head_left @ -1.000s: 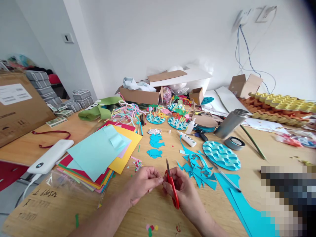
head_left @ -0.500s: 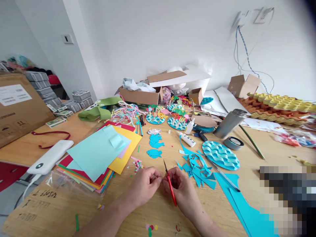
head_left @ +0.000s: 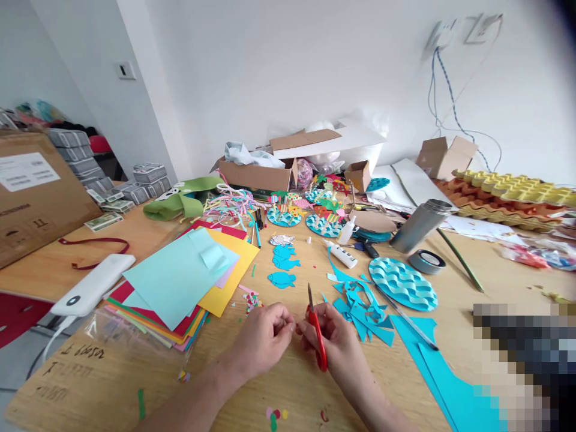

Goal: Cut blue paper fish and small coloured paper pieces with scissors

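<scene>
My right hand point(head_left: 335, 345) grips red-handled scissors point(head_left: 316, 333), their blades pointing up and away from me. My left hand point(head_left: 263, 336) is curled beside it, its fingertips pinched close to the scissors on something too small to make out. Both hands rest low over the wooden table point(head_left: 288, 384) near its front edge. Blue paper scraps point(head_left: 362, 306) lie just right of the hands. Blue paper fish point(head_left: 282, 264) lie beyond them.
A stack of coloured paper sheets point(head_left: 180, 282) sits to the left, with a white power bank point(head_left: 92, 291) beside it. A blue wavy paper disc point(head_left: 402, 282), glue bottle point(head_left: 342, 253), steel flask point(head_left: 420, 225), tape roll point(head_left: 426, 261) and cardboard boxes point(head_left: 258, 174) crowd the back.
The scissors have tilted a little from leaning left to more upright. Both hands stay in nearly the same place, close together.
</scene>
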Available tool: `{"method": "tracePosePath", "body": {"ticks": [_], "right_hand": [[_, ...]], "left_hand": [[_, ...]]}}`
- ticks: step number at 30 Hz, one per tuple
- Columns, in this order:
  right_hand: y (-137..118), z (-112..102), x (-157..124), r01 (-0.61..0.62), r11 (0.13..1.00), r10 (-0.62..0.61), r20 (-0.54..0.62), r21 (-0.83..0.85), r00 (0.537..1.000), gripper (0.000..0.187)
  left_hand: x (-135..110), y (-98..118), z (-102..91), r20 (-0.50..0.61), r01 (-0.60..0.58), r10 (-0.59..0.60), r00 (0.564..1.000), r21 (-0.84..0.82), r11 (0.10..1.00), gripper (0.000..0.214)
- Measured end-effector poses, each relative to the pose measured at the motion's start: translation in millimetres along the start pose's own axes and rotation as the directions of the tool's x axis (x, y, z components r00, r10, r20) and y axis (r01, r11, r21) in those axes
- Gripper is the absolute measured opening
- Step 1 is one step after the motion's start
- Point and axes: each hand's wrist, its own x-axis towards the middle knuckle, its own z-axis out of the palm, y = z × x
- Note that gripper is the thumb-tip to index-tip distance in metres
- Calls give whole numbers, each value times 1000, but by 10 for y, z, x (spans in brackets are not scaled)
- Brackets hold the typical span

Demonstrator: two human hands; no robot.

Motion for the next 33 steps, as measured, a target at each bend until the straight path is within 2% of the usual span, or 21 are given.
{"method": "tracePosePath", "body": {"ticks": [4, 7, 12, 17, 21, 24, 28, 33], "right_hand": [[-73, -4, -12, -82, 992, 78, 41, 100, 996, 45], [-70, -18, -9, -104, 988, 98, 59, 117, 993, 45], [-52, -33, 0, -124, 980, 117, 58, 157, 991, 42], [-38, -23, 9, -105, 974, 96, 55, 201, 994, 40], [-18, -15, 17, -65, 980, 60, 29, 190, 998, 43], [-1, -13, 20, -7, 991, 6, 9, 134, 1000, 43], [26, -11, 24, 27, 995, -28, 6, 92, 1000, 41], [51, -13, 26, 33, 997, -33, 6, 63, 999, 41]], "left_hand": [[-25, -8, 13, -4, -137, 140, 990, 189, 972, 17], [-39, -12, 21, 34, -258, 259, 965, 261, 930, 21], [-34, -24, 10, 49, -316, 317, 947, 302, 899, 23], [-42, -1, 5, 35, -294, 295, 955, 238, 926, 23], [-41, 0, 23, -20, -162, 169, 985, 206, 965, 18], [-25, -23, 42, -30, -70, 74, 997, 116, 991, 15], [-7, -54, 63, -27, -55, 56, 998, 23, 998, 13], [-4, -50, 62, -61, -68, 73, 995, 88, 994, 13]]}}
